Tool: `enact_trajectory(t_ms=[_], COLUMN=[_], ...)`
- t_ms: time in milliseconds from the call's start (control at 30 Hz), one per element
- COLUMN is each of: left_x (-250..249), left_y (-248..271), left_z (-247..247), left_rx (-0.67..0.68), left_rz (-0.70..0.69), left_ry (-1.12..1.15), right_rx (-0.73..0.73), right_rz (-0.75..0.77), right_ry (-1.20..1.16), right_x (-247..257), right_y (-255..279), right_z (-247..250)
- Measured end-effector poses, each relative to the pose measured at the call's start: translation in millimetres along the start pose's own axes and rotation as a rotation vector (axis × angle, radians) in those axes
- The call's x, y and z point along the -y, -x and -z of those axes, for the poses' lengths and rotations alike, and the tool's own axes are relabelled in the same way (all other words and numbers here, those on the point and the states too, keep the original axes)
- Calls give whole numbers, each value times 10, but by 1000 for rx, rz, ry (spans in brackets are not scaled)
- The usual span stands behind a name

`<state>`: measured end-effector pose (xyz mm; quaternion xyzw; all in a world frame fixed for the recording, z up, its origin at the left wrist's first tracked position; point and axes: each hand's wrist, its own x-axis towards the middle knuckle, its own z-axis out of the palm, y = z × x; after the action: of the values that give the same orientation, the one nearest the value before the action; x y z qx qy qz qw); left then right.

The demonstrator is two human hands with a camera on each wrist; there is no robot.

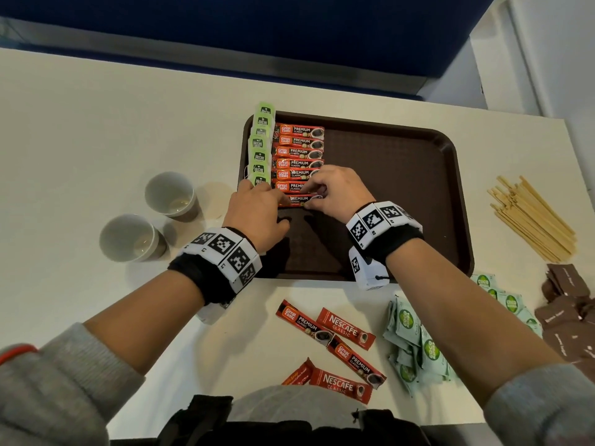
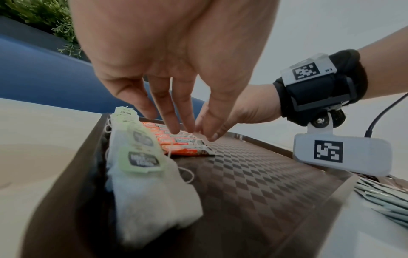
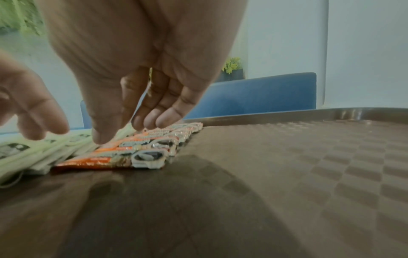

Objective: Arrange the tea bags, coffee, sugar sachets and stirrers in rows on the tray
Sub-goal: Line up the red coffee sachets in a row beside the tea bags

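Note:
A brown tray (image 1: 392,194) holds a row of green tea bags (image 1: 260,146) along its left edge. Beside them lies a row of orange coffee sachets (image 1: 299,146). Both hands meet at the nearest sachet (image 1: 297,200). My left hand (image 1: 257,204) reaches down with straight fingers (image 2: 174,125) that touch the sachets' left ends (image 2: 185,150). The tea bags (image 2: 141,157) lie just left of that hand. My right hand (image 1: 333,191) rests its thumb and fingertips (image 3: 150,122) on top of the sachets (image 3: 143,153), which lie flat. Neither hand lifts anything.
Loose coffee sachets (image 1: 328,336) lie on the white table in front of the tray. Green sugar sachets (image 1: 415,346), brown sugar sachets (image 1: 570,310) and wooden stirrers (image 1: 531,217) are at the right. Two paper cups (image 1: 169,194) (image 1: 128,238) stand at the left.

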<state>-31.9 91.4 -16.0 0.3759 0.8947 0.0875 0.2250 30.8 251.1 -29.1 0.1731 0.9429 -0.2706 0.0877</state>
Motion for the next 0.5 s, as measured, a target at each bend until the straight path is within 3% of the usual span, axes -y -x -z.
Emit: enact_trajectory(t_ms=[267,500], left_x=[-183,-361], left_y=[364,838], left_z=[-31,-277], left_rx=[115,252], left_rz=[-114,-259], left_ry=[19,-43], right_rx=[42,173], right_rz=[-44,-190], right_ry=[-74,-117], right_x=[121,88], right_y=[531,1310], right_z=[136,-102])
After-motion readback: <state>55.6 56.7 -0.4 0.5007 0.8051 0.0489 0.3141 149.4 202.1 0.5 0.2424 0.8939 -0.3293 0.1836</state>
